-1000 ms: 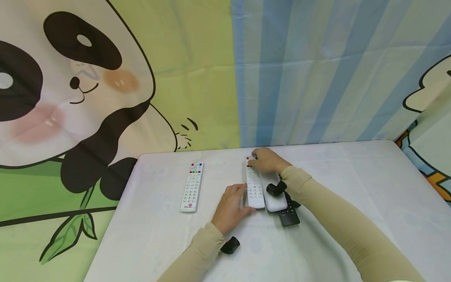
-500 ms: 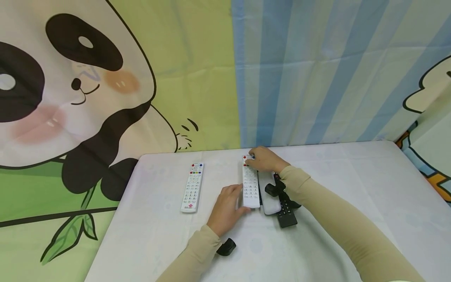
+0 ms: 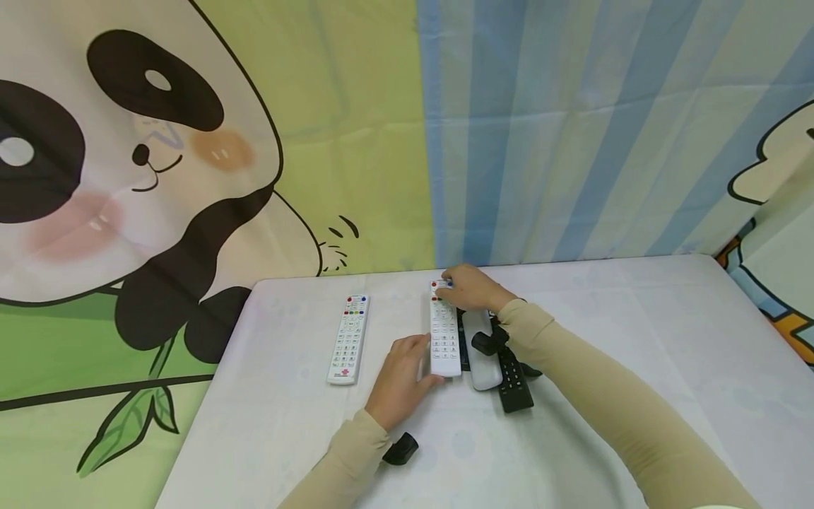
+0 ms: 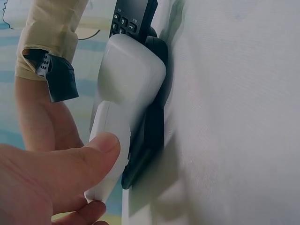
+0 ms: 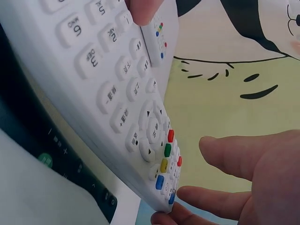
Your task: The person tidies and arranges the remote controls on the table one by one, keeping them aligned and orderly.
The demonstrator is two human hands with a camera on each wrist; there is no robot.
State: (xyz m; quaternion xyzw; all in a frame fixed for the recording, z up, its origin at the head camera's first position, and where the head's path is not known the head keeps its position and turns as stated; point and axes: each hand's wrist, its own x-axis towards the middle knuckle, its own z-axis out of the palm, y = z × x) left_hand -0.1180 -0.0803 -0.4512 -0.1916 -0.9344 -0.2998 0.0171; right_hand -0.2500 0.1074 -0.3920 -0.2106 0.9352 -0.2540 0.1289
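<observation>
Both hands are on a white remote control [image 3: 444,339] with coloured buttons at its far end. My left hand [image 3: 397,378] holds its near left corner, the thumb [image 4: 105,143] on the end and fingers below. My right hand [image 3: 472,288] holds the far end, fingertips curled at its edge; in the right wrist view the thumb [image 5: 211,147] stands off from it. Just right lies a plain white, rounded thing [image 3: 485,364], perhaps a remote face down. A black remote [image 3: 514,385] sticks out beside it. Another black remote [image 5: 56,145] shows partly beneath the white ones.
A second white remote [image 3: 348,339] lies alone to the left on the white-covered table [image 3: 286,403]. Behind the far edge hangs a cloth with a panda print [image 3: 216,212] and blue stripes. A dark band [image 3: 400,449] sits at the left wrist.
The white remote has slid left with both hands. The plain white thing and the black remote have also shifted slightly left, and more of the black remotes shows.
</observation>
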